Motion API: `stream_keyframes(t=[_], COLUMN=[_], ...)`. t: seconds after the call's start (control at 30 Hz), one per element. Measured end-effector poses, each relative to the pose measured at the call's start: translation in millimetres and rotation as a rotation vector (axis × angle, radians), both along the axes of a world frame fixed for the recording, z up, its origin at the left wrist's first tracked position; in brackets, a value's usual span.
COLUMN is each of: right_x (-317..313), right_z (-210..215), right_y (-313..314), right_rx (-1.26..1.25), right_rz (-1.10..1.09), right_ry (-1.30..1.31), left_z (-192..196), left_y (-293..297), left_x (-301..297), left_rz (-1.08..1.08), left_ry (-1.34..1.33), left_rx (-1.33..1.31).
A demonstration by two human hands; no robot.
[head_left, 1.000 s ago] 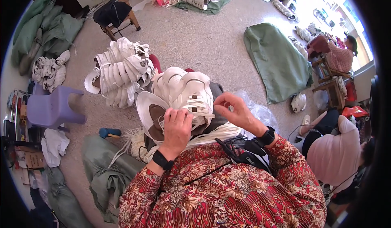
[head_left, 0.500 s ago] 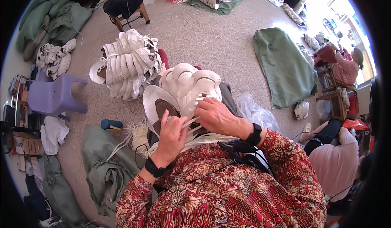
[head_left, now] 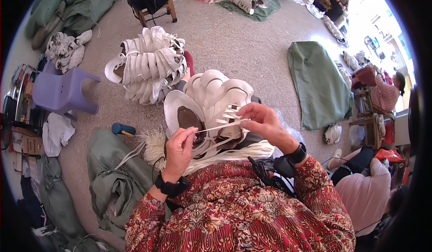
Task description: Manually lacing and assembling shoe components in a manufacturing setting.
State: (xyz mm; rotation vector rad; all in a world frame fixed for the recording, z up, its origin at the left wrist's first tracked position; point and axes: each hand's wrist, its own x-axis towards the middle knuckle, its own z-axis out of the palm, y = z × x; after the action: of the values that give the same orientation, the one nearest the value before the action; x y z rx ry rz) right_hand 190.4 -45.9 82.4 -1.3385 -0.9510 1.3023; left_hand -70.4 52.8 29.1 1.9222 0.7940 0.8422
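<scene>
Several white shoe uppers are lined up across my lap. The nearest white shoe (head_left: 223, 100) has a lace threaded through part of its eyelets. A thin white shoelace (head_left: 220, 127) runs taut across this shoe's opening, between my two hands. My left hand (head_left: 179, 152) pinches one end with thumb and forefinger, beside a shoe lying with its brown insole (head_left: 189, 118) showing. At the shoe's right side my right hand (head_left: 266, 125) has the lace at its thumb and forefinger. A bundle of loose cream laces (head_left: 234, 155) lies over my lap, below the shoes.
Stacked white shoes (head_left: 150, 67) stand on the floor ahead to the left, near a purple plastic stool (head_left: 65, 90). Green sacks (head_left: 119, 180) lie at my left, and another green sack (head_left: 315, 88) lies at right. A blue-headed mallet (head_left: 123, 129) rests nearby. Other people sit at right.
My hands have drawn apart, the right one moving rightward off the eyelets. The shoelace now stretches straight between them. My left fingers have closed to a pinch, and the view has shifted slightly.
</scene>
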Motion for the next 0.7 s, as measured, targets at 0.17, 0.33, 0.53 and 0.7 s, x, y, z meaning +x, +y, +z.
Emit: stream_keyframes(t=[0.17,0.33,0.53,0.7], right_x=[19,20,9,-4], right_z=[-10,-5,9,21], right_y=[-11,-9,3,24], right_rx=[0.122,0.191,0.235,0.3], right_rz=[-0.076,-0.099,-0.029,0.033], right_ry=[0.285,0.422,0.204,-0.03], left_z=[-33,-38,-37,-38], left_y=[0,1,-6,-7], left_x=[6,16,29,41], left_rz=[0.031,0.032,0.036,0.036], left_ry=[0.006,0.017,0.038,0.055], left_rx=[-0.301,-0.32,-0.239,-0.168])
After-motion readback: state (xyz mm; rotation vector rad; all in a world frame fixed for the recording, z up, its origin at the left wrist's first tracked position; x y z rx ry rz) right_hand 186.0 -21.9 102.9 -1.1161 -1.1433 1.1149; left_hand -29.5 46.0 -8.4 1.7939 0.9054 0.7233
